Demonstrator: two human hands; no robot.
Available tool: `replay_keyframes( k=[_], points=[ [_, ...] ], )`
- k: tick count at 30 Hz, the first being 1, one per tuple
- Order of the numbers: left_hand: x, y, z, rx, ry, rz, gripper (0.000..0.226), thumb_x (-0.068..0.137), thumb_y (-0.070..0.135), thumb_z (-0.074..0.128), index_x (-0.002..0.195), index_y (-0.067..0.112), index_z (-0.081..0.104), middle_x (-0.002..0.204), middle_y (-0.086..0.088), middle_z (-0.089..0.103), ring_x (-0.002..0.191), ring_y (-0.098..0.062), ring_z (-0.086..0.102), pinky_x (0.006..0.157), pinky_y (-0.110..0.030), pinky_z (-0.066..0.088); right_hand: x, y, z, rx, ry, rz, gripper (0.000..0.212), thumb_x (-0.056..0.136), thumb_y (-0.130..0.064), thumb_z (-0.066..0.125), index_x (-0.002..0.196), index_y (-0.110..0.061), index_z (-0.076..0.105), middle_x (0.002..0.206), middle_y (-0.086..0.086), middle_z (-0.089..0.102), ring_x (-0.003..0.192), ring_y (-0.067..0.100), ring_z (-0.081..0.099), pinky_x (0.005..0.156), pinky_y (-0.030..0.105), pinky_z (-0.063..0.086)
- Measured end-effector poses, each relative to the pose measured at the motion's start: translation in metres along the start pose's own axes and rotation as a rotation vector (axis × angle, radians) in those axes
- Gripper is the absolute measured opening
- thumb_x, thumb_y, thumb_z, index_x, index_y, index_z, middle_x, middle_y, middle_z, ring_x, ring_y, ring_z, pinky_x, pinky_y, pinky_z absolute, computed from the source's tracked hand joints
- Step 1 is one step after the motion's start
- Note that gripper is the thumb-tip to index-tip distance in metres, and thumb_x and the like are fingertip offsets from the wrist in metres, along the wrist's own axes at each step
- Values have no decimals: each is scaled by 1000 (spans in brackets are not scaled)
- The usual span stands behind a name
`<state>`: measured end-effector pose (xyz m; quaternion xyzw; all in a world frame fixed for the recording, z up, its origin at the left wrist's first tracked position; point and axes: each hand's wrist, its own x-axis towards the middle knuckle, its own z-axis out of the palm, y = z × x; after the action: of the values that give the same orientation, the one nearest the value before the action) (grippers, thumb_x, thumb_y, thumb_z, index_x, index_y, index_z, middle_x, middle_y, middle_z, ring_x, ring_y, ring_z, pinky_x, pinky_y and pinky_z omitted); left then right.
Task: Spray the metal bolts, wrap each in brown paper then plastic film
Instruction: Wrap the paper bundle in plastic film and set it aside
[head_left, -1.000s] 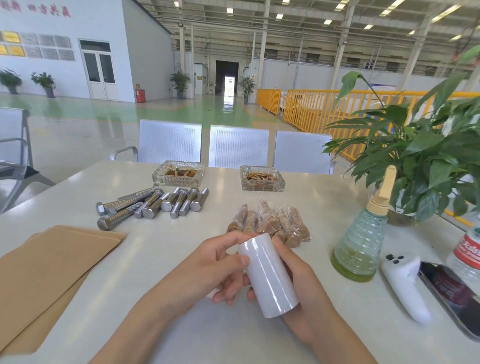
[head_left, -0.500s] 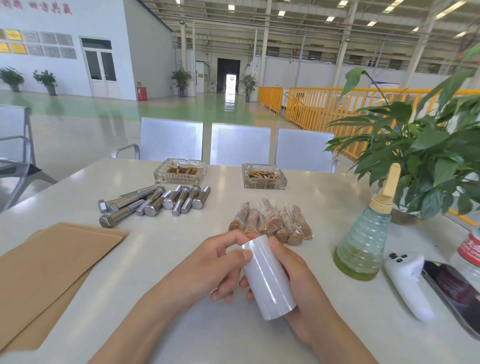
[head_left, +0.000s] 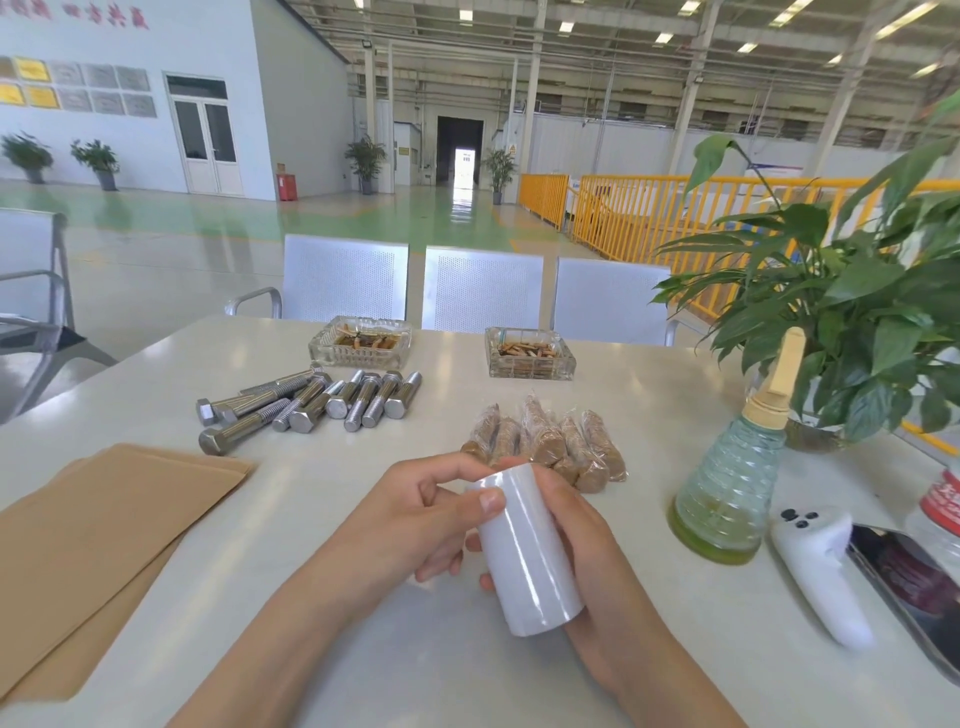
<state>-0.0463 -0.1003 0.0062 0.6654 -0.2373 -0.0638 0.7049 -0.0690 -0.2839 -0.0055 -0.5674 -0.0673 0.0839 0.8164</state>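
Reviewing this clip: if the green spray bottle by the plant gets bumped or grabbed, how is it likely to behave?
The spray bottle looks fairly steady: its base is wide and only a shallow layer of green liquid sits at the bottom. Mostly empty, it is probably light. The tall narrow nozzle could let it tip if struck high. Its ribbed sides should give decent grip.

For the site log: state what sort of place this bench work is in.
Probably a factory hall's rest corner: high steel roof, yellow safety railing, painted green floor, and a table with ashtrays beside the bolts.
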Motion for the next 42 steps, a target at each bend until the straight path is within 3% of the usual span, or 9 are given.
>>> replay_keyframes(
  k=[6,11,15,18,20,23,30,35,42],
  points=[
    [4,-3,-2,-169,187,-27,28,91,47,67,86,19,68,54,-14,52,43,-23,48,63,-37,55,3,1,-6,99,31,-184,53,77,-35,81,127,-30,67,127,14,69,105,43,71,68,40,60],
    [6,-9,-3,87,251,-79,36,73,58,78,83,25,67,56,-12,58,44,-22,52,66,-40,51,5,6,-9,-3,155,-325,64,69,-23,86,127,-37,63,107,9,68,76,24,59,70,34,52],
    [7,-9,-5,296,262,11,62,61,48,87,120,48,66,99,11,66,77,-15,66,70,-33,56,7,3,-13,-2,155,-314,56,68,-34,84,123,-38,69,102,-2,73,80,15,59,69,31,49],
    [5,-8,-1,372,100,47,60,69,39,86,125,40,66,117,10,70,96,-15,70,74,-31,56,7,4,-13,-69,128,-308,47,80,-41,78,124,-28,68,120,5,74,107,23,70,88,42,56],
    [3,-8,2,313,59,27,55,72,31,87,123,35,69,115,5,73,93,-19,73,70,-32,58,6,4,-13,-86,132,-290,46,85,-44,76,126,-24,67,124,11,72,118,31,68,103,54,51],
    [2,-12,5,229,57,-14,47,75,25,88,118,32,70,113,0,74,88,-24,76,68,-31,59,7,3,-13,-85,132,-247,40,88,-42,72,125,-26,68,123,11,73,116,32,69,104,58,51],
    [1,-15,5,335,81,-21,41,79,29,83,118,32,69,118,7,72,93,-16,75,77,-39,63,8,6,-10,-68,162,-269,37,86,-40,73,121,-27,69,119,7,74,114,27,70,94,44,57],
    [3,-18,5,392,206,-72,14,82,23,84,96,26,80,90,2,78,76,-22,73,74,-43,62,11,8,-11,-86,246,-388,51,81,-30,79,129,-31,62,119,-2,74,109,14,71,79,23,57],
    [2,-22,6,565,221,-15,18,86,16,77,79,33,79,68,5,74,63,-13,71,63,-31,59,15,12,-13,-176,267,-440,51,81,-31,80,128,-38,62,124,-5,72,116,13,68,83,22,57]
  ],
)
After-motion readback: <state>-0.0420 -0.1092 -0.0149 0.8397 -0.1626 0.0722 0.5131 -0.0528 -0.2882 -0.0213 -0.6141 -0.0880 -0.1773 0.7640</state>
